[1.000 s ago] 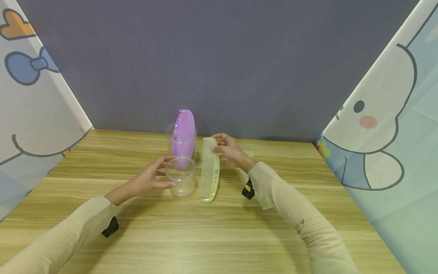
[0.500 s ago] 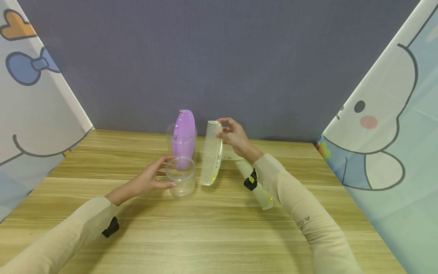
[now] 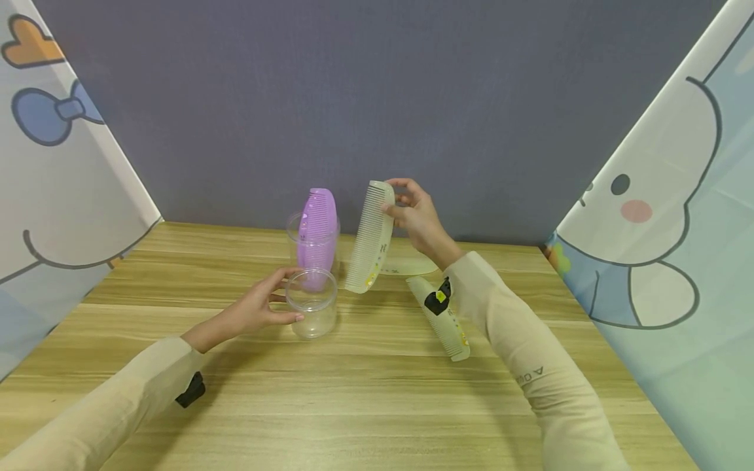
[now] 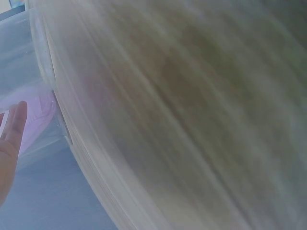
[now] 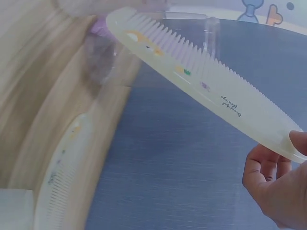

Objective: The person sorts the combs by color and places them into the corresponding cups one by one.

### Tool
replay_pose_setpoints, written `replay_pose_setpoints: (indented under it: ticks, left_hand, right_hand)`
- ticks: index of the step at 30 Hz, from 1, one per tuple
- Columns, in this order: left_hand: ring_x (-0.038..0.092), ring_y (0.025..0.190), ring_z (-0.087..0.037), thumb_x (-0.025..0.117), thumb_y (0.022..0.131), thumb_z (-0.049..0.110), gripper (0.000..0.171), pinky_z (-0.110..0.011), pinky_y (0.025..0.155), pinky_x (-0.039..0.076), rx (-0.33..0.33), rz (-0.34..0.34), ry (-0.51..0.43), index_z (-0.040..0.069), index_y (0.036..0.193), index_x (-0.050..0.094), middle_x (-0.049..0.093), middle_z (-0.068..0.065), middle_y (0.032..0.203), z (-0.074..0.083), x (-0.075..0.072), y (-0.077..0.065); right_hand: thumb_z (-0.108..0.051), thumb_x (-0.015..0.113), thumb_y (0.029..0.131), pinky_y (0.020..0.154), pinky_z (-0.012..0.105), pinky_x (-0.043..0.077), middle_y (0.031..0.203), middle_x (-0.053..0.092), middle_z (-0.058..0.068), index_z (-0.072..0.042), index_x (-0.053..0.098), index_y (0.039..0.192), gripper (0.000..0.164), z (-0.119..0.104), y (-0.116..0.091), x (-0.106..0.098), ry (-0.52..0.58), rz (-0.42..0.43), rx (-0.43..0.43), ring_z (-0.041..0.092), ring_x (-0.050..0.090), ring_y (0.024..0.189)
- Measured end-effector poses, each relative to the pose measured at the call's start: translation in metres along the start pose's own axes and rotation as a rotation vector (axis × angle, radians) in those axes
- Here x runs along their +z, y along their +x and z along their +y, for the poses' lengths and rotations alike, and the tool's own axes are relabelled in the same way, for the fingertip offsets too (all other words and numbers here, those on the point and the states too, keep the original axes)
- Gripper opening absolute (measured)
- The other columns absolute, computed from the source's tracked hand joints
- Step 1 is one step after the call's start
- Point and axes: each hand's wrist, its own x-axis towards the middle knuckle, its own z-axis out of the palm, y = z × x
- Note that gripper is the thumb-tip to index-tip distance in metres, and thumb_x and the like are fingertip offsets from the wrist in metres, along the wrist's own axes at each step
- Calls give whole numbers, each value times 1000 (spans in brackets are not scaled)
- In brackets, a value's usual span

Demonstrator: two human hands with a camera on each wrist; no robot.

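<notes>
My right hand pinches one end of a cream-coloured comb between thumb and fingers. The comb hangs tilted above the table, its printed lower end pointing down and left. In the right wrist view, a row of small pictures and lettering runs along the spine of this comb. My left hand holds the left side of a clear plastic cup, thumb in front and fingers behind. Behind that cup, a purple comb stands upright in another clear cup.
Another cream comb lies slantwise on the wooden table, partly covered by a black wrist device. One more cream comb lies near the back, below my right hand. A dark grey panel closes off the far side.
My right hand has lifted the cream comb up and slightly right, away from beside the front cup, and the comb has tilted. The left hand and both cups stay put.
</notes>
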Motion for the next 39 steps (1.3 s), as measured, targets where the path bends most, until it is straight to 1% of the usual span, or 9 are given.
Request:
replay_pose_setpoints:
  ticks: [6,10,14,21,29,35,39]
  left_hand:
    - [52,111,-40,77,73,13,76,-38,85,55,-4,3,-5,3,134,33,44,-19,131,0,1,0]
    - [52,110,-42,77,72,11,75,-40,84,55,10,10,-5,1,133,34,44,-21,130,0,1,0]
    - [52,109,-44,76,72,9,74,-42,84,55,26,11,-13,-1,132,34,45,-24,129,0,1,0]
    - [51,111,-44,76,73,9,73,-42,84,55,22,10,-13,-1,132,34,44,-24,129,-1,1,0]
    - [50,112,-43,76,73,10,75,-40,84,55,17,5,-10,0,133,33,44,-23,130,1,1,0]
    - [50,113,-41,77,73,12,77,-40,85,55,-1,-6,-12,2,135,32,43,-21,132,3,0,0]
    - [50,114,-40,76,73,12,79,-40,85,55,-9,-16,-4,2,136,30,43,-19,132,4,-1,0]
  right_hand:
    - [7,59,83,58,27,51,94,59,4,-14,52,116,40,-14,1,1,25,38,-29,17,58,84]
    - [8,59,83,60,27,52,96,60,4,-15,53,115,40,-20,1,3,53,49,-46,18,59,85]
    - [8,59,83,64,27,53,97,60,4,-15,53,115,40,-25,0,6,73,43,-66,19,60,87]
    - [10,59,82,62,26,52,93,62,3,-14,54,112,39,-32,-4,17,128,26,-104,17,60,82]
    - [11,60,81,60,26,52,89,61,3,-13,54,111,38,-30,-8,33,122,-11,-130,18,58,79]
    - [9,61,81,61,27,51,90,60,2,-12,53,114,40,-24,-12,44,82,-26,-127,17,57,77]
    - [8,61,81,62,27,50,92,60,3,-10,52,116,40,-18,-15,52,70,-55,-122,16,56,77]
